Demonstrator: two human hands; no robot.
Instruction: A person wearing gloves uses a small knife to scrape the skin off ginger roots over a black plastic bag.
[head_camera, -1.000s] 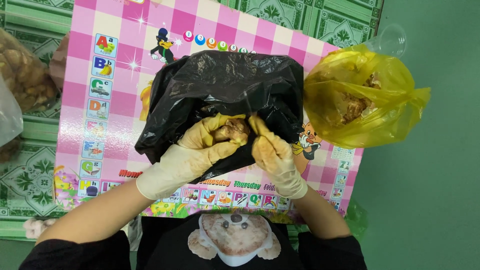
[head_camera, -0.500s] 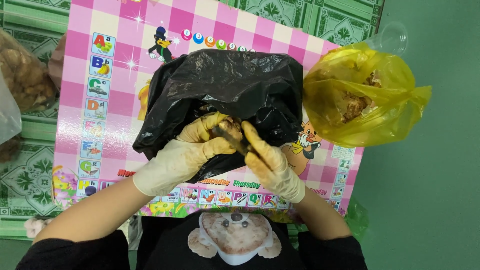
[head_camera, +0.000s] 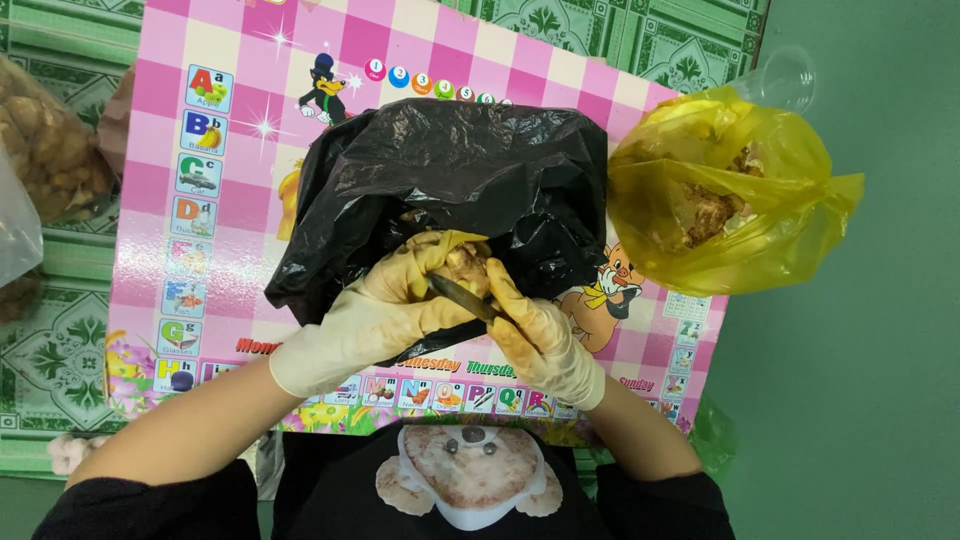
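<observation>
Over black bag, knife pointing upper-left

I can't make out what the small brownish piece is; my left hand wraps most of it. The dark blade shows only a short stretch, its handle buried in my right hand. The black bag hides its own contents and covers the middle of the pink mat. A clear bag is cut off at the left edge. The yellow bag blurs whatever it holds.
</observation>
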